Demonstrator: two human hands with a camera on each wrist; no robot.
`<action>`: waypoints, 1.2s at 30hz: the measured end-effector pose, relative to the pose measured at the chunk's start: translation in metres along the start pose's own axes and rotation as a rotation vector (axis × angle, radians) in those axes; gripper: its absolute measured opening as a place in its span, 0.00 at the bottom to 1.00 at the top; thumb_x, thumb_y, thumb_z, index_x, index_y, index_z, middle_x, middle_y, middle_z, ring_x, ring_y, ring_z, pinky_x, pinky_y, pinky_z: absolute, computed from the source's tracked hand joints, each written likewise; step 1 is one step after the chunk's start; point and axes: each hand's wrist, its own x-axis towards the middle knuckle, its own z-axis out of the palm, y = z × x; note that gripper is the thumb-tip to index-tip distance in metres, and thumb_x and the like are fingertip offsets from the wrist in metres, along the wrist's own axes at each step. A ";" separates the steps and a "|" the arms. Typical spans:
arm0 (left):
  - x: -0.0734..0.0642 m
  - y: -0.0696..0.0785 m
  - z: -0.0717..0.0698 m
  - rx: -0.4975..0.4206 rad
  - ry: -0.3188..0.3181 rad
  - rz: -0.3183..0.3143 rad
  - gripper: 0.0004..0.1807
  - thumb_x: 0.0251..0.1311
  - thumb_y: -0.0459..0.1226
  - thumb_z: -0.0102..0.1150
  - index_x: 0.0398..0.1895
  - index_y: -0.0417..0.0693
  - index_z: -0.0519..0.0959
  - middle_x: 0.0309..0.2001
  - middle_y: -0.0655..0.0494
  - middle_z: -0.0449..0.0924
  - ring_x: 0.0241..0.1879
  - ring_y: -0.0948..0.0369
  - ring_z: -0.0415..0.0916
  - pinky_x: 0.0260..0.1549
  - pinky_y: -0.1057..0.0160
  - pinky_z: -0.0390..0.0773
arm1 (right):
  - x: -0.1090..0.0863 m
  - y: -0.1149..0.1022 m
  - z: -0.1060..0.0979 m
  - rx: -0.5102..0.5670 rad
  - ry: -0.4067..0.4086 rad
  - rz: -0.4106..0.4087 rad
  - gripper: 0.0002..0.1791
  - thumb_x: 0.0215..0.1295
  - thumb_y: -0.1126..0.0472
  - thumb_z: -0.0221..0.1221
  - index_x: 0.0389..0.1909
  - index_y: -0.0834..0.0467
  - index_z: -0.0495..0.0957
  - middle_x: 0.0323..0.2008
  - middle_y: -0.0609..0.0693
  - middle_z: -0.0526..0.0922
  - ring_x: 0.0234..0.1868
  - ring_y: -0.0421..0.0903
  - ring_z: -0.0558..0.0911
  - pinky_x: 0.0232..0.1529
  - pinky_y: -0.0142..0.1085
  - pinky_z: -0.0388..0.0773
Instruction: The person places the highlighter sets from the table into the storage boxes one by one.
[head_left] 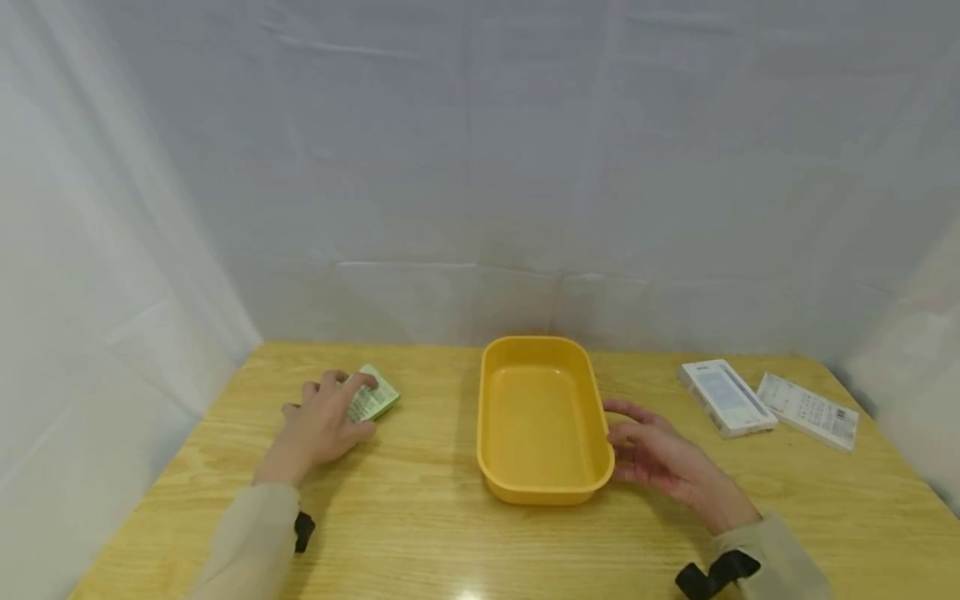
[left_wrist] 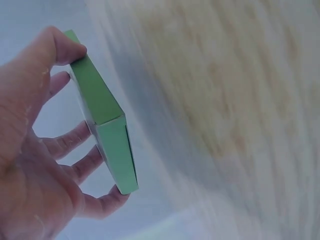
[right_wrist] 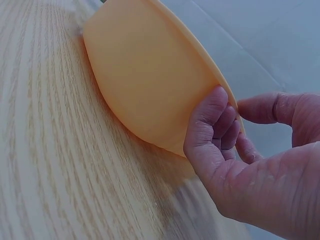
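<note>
At the left of the table, my left hand (head_left: 318, 425) holds a thin green box (head_left: 375, 398) with small print on its upper face. The left wrist view shows the thumb on one narrow edge of the green box (left_wrist: 102, 95) and the fingers at its other side and end. A yellow plastic basin (head_left: 547, 492) stands upright in the middle. At its right side my right hand (head_left: 667, 458) grips the rim. Seen from the right wrist, curled fingers (right_wrist: 210, 107) rest on the outer wall of the basin (right_wrist: 145, 65), with the thumb at the rim.
Right of the basin lie a white box with a pale blue face (head_left: 726, 396) and a flat white printed box (head_left: 810, 410), side by side. White sheeting (head_left: 480, 167) hangs behind and at both sides of the wooden table (head_left: 405, 533).
</note>
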 end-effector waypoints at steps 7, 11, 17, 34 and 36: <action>-0.006 0.012 0.003 0.018 0.050 0.052 0.29 0.62 0.45 0.64 0.66 0.61 0.69 0.69 0.30 0.63 0.61 0.24 0.63 0.42 0.16 0.64 | -0.002 0.000 0.000 0.006 -0.002 0.007 0.31 0.71 0.68 0.52 0.73 0.57 0.56 0.42 0.48 0.83 0.41 0.44 0.84 0.44 0.41 0.86; -0.006 0.021 0.002 0.002 0.078 0.097 0.29 0.63 0.44 0.66 0.66 0.62 0.70 0.69 0.31 0.63 0.62 0.25 0.63 0.43 0.16 0.65 | -0.001 0.000 0.001 0.005 0.001 0.008 0.33 0.71 0.68 0.52 0.75 0.58 0.54 0.43 0.49 0.84 0.42 0.45 0.84 0.44 0.41 0.87; -0.006 0.035 0.001 -0.017 0.107 0.161 0.29 0.62 0.43 0.67 0.65 0.62 0.70 0.69 0.34 0.65 0.62 0.28 0.65 0.45 0.18 0.66 | -0.002 0.000 0.000 0.008 -0.011 0.006 0.35 0.71 0.68 0.51 0.76 0.58 0.52 0.44 0.50 0.83 0.43 0.45 0.84 0.44 0.41 0.87; 0.001 0.070 0.004 0.019 0.175 0.287 0.30 0.58 0.44 0.69 0.64 0.64 0.71 0.69 0.38 0.66 0.62 0.33 0.69 0.46 0.25 0.72 | -0.001 -0.001 0.001 0.025 -0.002 0.009 0.34 0.71 0.69 0.50 0.75 0.58 0.52 0.43 0.50 0.83 0.41 0.46 0.84 0.43 0.41 0.87; 0.001 0.074 0.004 0.022 0.180 0.298 0.30 0.58 0.44 0.68 0.64 0.64 0.71 0.69 0.39 0.66 0.62 0.34 0.69 0.45 0.26 0.73 | -0.001 0.000 0.001 0.023 -0.002 0.008 0.33 0.71 0.69 0.50 0.75 0.58 0.53 0.42 0.50 0.83 0.41 0.46 0.84 0.43 0.41 0.87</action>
